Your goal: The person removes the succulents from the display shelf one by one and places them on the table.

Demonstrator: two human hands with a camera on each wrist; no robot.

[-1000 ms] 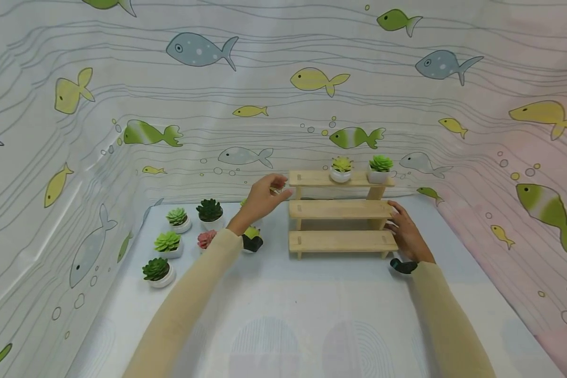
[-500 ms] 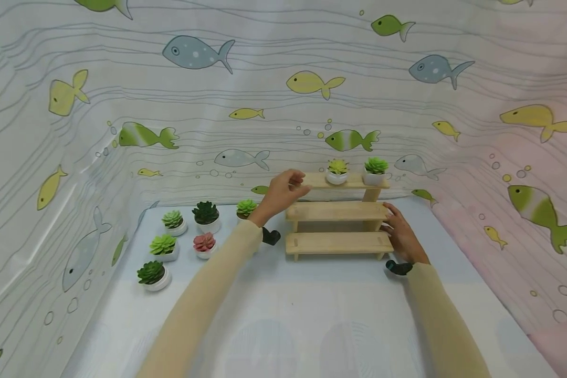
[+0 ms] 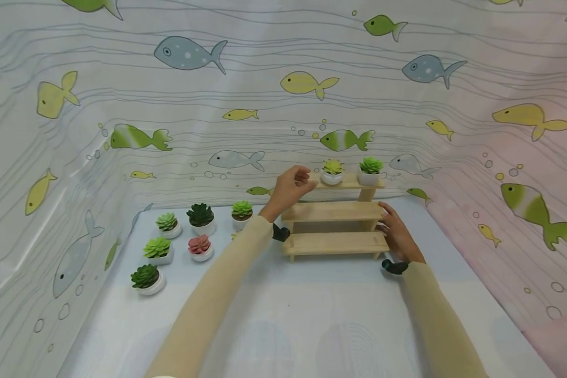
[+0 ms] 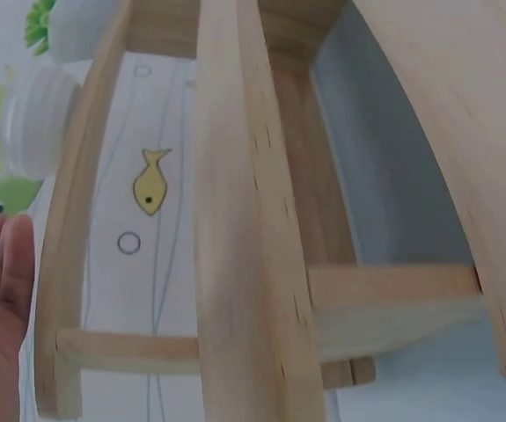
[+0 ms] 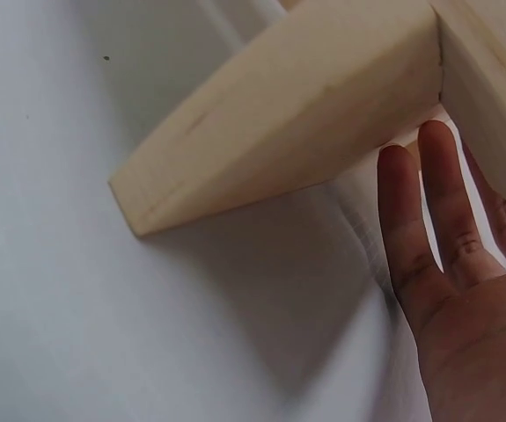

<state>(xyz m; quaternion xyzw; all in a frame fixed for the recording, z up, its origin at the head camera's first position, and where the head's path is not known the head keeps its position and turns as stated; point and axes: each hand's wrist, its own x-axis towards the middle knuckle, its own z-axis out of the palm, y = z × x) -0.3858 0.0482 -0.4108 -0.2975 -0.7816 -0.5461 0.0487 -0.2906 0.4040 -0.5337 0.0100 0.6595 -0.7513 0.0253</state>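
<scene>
A three-tier wooden stand [image 3: 333,212] stands on the table. On its top tier are a yellow-green succulent [image 3: 332,171] in a round white pot and a bright green succulent [image 3: 370,171] in a square white pot. My left hand [image 3: 290,186] is at the left end of that tier, left of the yellow-green plant. In the left wrist view its fingers [image 4: 13,264] look fairly straight, with nothing seen in them. My right hand [image 3: 399,236] is at the stand's right side, fingers extended; in the right wrist view the fingertips [image 5: 437,141] lie close against the wood.
Several potted succulents stand on the table at left, among them a red one [image 3: 200,247], a dark green one [image 3: 201,218] and a light green one [image 3: 242,212]. One more is mostly hidden behind the left sleeve [image 3: 227,283]. Fish-patterned cloth [image 3: 245,89] walls the space.
My left hand has moved to the right along the stand's top tier, nearer the yellow-green succulent. The right hand stays at the stand's side. The head view has shifted slightly.
</scene>
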